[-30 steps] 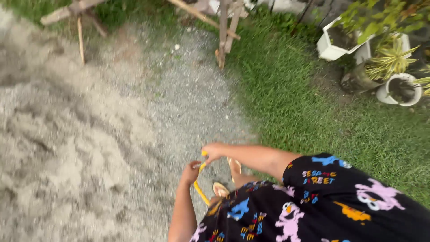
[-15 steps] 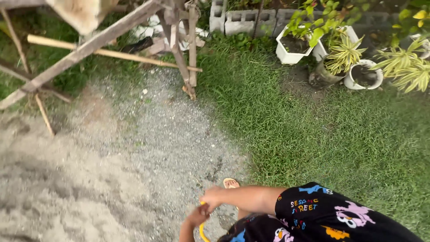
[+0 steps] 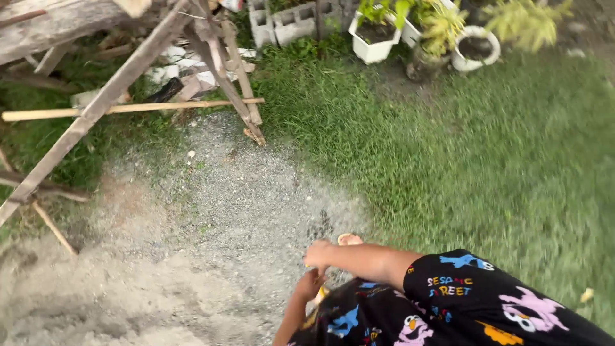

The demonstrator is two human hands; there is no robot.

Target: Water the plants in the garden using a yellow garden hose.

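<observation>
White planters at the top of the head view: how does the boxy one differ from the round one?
The boxy planter has flat, angular sides and leafy green growth; the round planter has a curved rim and shows mostly dark soil. The boxy one stands left, nearer the concrete blocks. Both are white and sit at the grass edge.

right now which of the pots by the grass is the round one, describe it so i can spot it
Start at the grey concrete blocks along the top edge, then follow the grass border right to the cluster of potted plants. The round white pot sits rightmost in that cluster. Unlike the angular white planter to its left, it has a circular rim with dark soil showing.
</observation>
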